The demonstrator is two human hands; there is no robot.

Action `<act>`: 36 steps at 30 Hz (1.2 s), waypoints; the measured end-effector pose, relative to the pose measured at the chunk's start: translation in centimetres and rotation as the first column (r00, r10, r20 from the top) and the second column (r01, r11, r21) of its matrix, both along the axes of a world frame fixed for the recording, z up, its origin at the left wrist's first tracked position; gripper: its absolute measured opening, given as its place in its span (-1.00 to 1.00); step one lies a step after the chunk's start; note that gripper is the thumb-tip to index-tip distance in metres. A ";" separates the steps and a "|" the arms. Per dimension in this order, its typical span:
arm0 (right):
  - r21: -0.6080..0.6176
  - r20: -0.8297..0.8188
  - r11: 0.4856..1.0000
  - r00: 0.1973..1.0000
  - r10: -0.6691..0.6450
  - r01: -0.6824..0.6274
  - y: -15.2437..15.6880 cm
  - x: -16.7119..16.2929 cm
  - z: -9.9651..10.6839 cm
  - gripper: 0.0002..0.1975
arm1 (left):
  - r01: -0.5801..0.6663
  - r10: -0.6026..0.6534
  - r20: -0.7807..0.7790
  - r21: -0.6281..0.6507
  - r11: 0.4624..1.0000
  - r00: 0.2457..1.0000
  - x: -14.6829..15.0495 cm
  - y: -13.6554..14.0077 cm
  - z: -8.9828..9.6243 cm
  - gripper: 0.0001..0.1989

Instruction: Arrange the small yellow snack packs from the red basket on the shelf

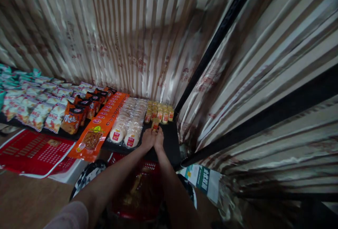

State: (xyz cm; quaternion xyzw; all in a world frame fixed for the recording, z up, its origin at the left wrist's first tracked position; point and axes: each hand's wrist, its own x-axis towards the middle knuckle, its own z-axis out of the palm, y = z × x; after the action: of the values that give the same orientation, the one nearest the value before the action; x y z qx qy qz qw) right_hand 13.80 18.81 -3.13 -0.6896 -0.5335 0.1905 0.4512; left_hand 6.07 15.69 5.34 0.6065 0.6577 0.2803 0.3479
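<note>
Both my hands meet at the front of the black shelf (pixel 170 141), closed around a small gold-wrapped snack packet (pixel 155 125). My left hand (pixel 148 138) grips it from the left, and my right hand (pixel 158 139) from the right. Just beyond, several matching gold packets (pixel 160 112) with red and white labels stand in rows. Round white packaged cakes (pixel 132 139) with red labels lie in rows left of my hands. Below my forearms is a red basket (pixel 149 165) with some gold packets inside.
Left along the shelf lie a long orange snack bag (pixel 101 125), black-and-orange bags (pixel 72 116), white bags (pixel 41 114) and teal packets (pixel 19 76). A red bag (pixel 34 153) hangs in front. Dark metal bars (pixel 211 56) and striped sheeting (pixel 132 39) bound the back and right.
</note>
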 end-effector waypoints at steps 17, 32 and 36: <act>-0.009 -0.024 0.998 0.998 0.057 -0.058 2.2 -0.4 0.8 -0.42 | 0.009 -0.006 -0.073 0.032 0.999 0.997 0.4 2.5 0.2 -0.62; 0.077 -0.002 0.994 0.997 0.082 -0.082 2.2 -0.2 0.7 -0.48 | 0.005 -0.004 -0.019 0.089 0.996 1.000 0.7 2.3 0.3 -0.62; 0.075 -0.003 0.993 0.995 0.097 -0.096 2.3 -0.3 0.7 -0.50 | 0.005 -0.004 -0.013 0.110 0.994 1.000 0.8 2.5 -0.4 -0.62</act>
State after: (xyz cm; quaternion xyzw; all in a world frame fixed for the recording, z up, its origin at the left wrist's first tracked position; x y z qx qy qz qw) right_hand 13.52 21.12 -2.39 -0.6451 -0.5714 0.1944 0.4686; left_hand 6.82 18.20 4.94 0.6281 0.6419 0.3116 0.3103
